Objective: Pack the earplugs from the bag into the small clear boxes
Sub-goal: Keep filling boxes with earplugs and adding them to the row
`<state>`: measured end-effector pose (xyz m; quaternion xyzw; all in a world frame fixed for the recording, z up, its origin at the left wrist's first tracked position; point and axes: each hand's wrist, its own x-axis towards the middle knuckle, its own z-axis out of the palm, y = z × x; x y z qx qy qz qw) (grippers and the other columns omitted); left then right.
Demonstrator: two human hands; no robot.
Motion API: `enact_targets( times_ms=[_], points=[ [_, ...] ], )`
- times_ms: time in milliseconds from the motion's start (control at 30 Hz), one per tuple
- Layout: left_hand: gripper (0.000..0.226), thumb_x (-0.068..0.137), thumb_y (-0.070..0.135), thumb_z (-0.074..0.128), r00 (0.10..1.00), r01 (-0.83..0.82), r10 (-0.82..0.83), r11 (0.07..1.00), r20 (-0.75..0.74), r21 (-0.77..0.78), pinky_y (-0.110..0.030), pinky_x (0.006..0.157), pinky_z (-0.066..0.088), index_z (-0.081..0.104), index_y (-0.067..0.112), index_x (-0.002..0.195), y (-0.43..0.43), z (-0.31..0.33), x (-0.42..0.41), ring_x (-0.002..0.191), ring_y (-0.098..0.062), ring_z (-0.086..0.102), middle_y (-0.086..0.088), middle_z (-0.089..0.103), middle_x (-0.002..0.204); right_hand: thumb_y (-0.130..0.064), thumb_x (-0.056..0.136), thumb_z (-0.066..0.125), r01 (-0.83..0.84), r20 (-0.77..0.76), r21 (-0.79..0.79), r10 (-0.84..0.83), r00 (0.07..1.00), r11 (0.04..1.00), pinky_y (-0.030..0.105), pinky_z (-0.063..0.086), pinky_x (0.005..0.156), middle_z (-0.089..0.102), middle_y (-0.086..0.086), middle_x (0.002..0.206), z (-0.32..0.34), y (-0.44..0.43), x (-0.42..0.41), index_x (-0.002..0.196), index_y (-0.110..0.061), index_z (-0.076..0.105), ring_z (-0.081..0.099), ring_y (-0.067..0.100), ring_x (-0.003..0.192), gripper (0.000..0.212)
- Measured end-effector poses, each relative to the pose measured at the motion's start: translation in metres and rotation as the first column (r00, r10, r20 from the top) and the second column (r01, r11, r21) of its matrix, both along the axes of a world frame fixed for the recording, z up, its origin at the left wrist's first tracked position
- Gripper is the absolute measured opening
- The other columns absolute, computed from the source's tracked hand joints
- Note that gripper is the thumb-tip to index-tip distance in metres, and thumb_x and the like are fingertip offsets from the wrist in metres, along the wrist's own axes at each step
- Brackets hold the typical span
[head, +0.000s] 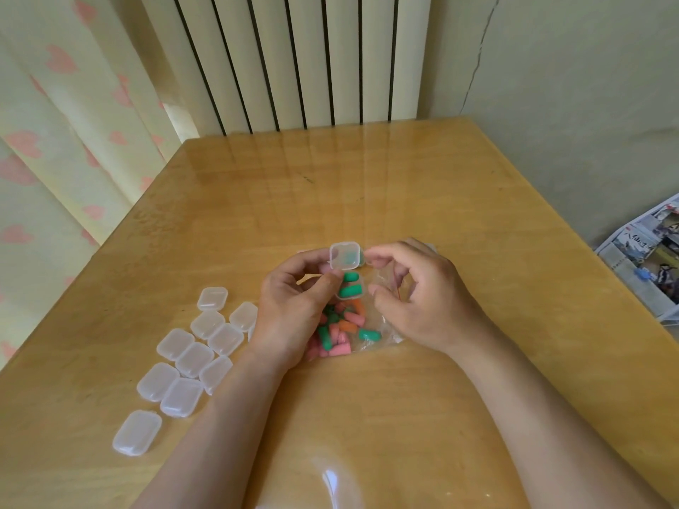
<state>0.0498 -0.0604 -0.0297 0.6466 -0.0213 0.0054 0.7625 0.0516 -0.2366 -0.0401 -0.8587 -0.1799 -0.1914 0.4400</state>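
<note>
Two green earplugs in open box, pinched by left hand; right hand loosely curled beside lid, contact unclear.

Over a wooden table, the left hand pinches a small clear box with its lid raised; two green earplugs lie inside. The right hand curls just beside the lid (whether it touches is unclear). Beneath lies the bag of pink, green and orange earplugs, and closed boxes cluster at the left.
</note>
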Motion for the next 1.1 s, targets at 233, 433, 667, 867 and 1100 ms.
enact_targets(
  times_ms=[233,433,667,867,1100],
  points=[
    [0.032,0.079,0.028,0.081,0.994,0.1,-0.101,0.994,-0.027,-0.051,-0.073,0.079,0.046,0.074,0.011,0.105,0.006,-0.014,0.008,0.084,-0.042,0.067,-0.023,0.068,0.109,-0.027,0.086,0.077,-0.131,-0.168,-0.04,0.123,0.978,0.991,0.01,0.036,0.101,0.051,-0.025,0.129,0.002,-0.003,-0.001,0.152,-0.029,0.039,0.046,-0.012,0.115,0.076],
    [0.027,0.078,0.019,0.075,0.978,0.207,-0.207,0.978,-0.003,-0.022,-0.048,0.071,0.061,0.074,0.01,0.104,0.007,-0.01,0.005,0.078,-0.031,0.072,-0.014,0.075,0.104,-0.025,0.088,0.073,-0.083,-0.012,-0.012,0.083,0.996,0.996,0.023,0.047,0.079,0.069,-0.014,0.103,-0.004,-0.005,0.006,0.113,-0.021,0.072,0.061,0.01,0.091,0.026],
    [0.025,0.082,0.01,0.069,0.981,0.186,-0.188,0.982,0.041,0.046,-0.03,0.062,0.06,0.07,-0.001,0.105,0.005,-0.01,0.003,0.071,-0.022,0.07,-0.009,0.076,0.096,-0.021,0.09,0.071,-0.106,-0.021,0.001,0.106,0.994,0.994,0.036,0.052,0.075,0.067,-0.009,0.089,-0.004,-0.004,0.006,0.107,-0.018,0.075,0.061,0.015,0.083,0.018],
    [0.015,0.087,0.001,0.067,0.986,0.16,-0.161,0.986,0.03,0.054,-0.024,0.058,0.057,0.071,-0.002,0.101,0.005,-0.008,0.003,0.065,-0.02,0.071,-0.012,0.077,0.09,-0.024,0.091,0.066,-0.108,-0.033,-0.021,0.107,0.994,0.994,0.033,0.051,0.075,0.065,-0.007,0.085,-0.002,-0.001,0.005,0.105,-0.019,0.075,0.058,0.012,0.081,0.018],
    [0.009,0.088,-0.004,0.068,0.992,0.073,-0.084,0.991,0.096,0.114,-0.026,0.061,0.059,0.07,-0.004,0.097,0.008,-0.005,0.002,0.068,-0.018,0.073,-0.007,0.077,0.084,-0.024,0.092,0.072,-0.102,-0.187,-0.006,0.099,0.977,0.995,0.017,0.051,0.071,0.065,-0.019,0.088,0.001,0.002,-0.002,0.124,-0.021,0.068,0.062,0.003,0.077,0.033]
  ],
)
